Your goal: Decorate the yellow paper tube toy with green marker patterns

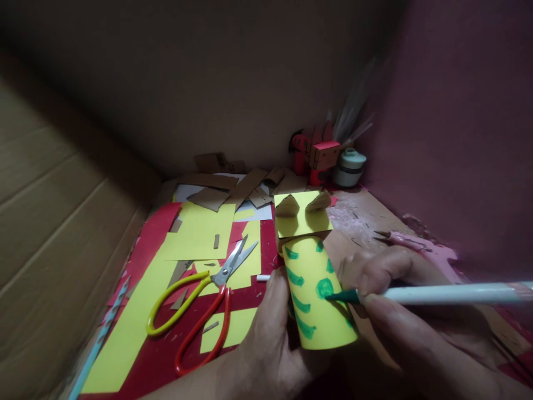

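"What's in the grip?"
"The right hand (pixel 375 300) pinches a brush (pixel 441 293), its green tip on the yellow tube (pixel 318 322)."
"And the tube?"
"Held in the left hand (pixel 272 322); its hidden fingers probably curl beneath. A box (pixel 302 225) sits at the tube's far end; scissors (pixel 225 272) lie left of the tube."

We looked into a dim corner, where a plain brownish-grey wall (pixel 233 83) ran across the back and a purplish-pink wall (pixel 470 139) closed off the right. On our left stood a creased brown cardboard panel (pixel 62 222), dark along its top. The surface (pixel 145 366) between them, floor or tabletop we couldn't tell, caught most of the light; the upper reaches lay in shadow.
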The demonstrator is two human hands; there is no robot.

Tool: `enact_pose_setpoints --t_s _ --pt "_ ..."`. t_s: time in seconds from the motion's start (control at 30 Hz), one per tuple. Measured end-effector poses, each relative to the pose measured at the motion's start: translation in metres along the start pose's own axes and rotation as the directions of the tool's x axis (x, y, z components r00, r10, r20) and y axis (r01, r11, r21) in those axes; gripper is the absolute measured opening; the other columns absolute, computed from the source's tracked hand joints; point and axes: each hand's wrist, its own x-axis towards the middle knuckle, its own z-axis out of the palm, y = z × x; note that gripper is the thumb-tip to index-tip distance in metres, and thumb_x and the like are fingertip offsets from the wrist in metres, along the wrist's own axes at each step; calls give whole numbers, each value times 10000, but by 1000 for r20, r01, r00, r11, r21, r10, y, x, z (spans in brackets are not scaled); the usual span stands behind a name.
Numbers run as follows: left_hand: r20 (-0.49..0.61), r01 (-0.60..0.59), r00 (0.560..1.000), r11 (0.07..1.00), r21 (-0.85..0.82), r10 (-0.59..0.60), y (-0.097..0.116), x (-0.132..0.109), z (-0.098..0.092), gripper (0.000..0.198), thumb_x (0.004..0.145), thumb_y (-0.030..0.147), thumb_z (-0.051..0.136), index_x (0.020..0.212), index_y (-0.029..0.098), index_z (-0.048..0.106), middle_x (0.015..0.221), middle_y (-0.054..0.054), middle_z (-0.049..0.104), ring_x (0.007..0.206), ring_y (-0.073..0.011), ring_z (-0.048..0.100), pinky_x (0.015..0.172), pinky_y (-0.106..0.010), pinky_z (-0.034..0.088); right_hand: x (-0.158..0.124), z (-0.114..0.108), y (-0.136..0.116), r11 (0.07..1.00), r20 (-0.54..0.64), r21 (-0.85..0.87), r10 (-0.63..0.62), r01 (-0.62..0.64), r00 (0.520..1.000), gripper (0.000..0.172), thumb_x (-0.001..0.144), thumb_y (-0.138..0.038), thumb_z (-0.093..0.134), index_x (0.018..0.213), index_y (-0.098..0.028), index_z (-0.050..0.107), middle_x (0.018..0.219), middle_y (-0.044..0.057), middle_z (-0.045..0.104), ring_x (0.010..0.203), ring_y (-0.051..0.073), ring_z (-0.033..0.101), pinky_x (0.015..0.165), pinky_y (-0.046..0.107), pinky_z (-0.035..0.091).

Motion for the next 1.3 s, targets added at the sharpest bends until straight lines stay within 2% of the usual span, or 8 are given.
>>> enact_pose_setpoints --t_s 0.23,0.33,0.53,0.8,0.97,1.07,1.17,1.3 --pt "1 -44 999 999 -9 44 3 4 2 517 880 218 631 1321 195 362 1285 -140 595 1181 -317 572 981 -456 493 14 -17 1 976 258 -140 -124 164 958 127 894 -159 583 909 -266 651 807 9 679 678 135 647 628 216 552" --pt "26 -32 999 999 7 32 7 4 1 561 868 196 647 1342 204 347 1324 -137 572 1189 -309 570 948 -423 515 15 -19 4 982 326 -102 -120 161 938 187 939 -147 513 1006 -286 617 778 2 698 618 133 656 574 221 546" --pt "49 -18 999 999 27 16 8 6 0 390 919 234 568 1305 245 509 1186 -86 653 1046 -283 643 857 -393 563 10 -22 6 969 335 -166 -117 180 935 143 958 -155 497 1001 -276 560 718 -9 655 583 124 635 517 203 518" --pt "57 -36 998 999 -37 38 5 5 3 490 915 225 571 1387 247 441 1293 -105 607 1111 -295 621 854 -376 586 13 -19 5 936 293 -240 -182 256 939 150 951 -153 514 994 -279 583 680 -31 658 528 100 624 477 174 501" --pt "54 -33 998 999 -28 35 10 7 1 607 874 176 639 1405 248 354 1339 -105 572 1216 -302 562 1019 -435 500 11 -16 4 937 224 -247 -192 246 955 163 939 -156 537 988 -300 597 660 -40 648 504 95 606 450 164 496" --pt "95 -61 993 997 -57 66 10 9 3 512 925 165 555 1396 277 390 1345 -79 580 1252 -292 542 969 -388 522 12 -16 3 927 201 -279 -198 250 959 127 917 -175 574 948 -291 614 682 -19 657 621 130 655 512 180 529" --pt "36 -73 997 997 -33 74 4 5 3 477 921 183 559 1375 238 420 1250 -104 627 1207 -301 568 823 -339 563 14 -19 3 912 220 -302 -218 279 951 85 898 -193 598 897 -271 632 787 14 674 755 160 673 629 210 565" --pt "8 -48 999 999 20 48 0 -1 0 563 860 160 649 1355 205 385 1314 -118 564 1232 -300 533 1009 -411 488 14 -21 2 937 247 -252 -179 242 952 97 912 -189 575 904 -272 624 802 5 670 713 138 654 611 197 555"
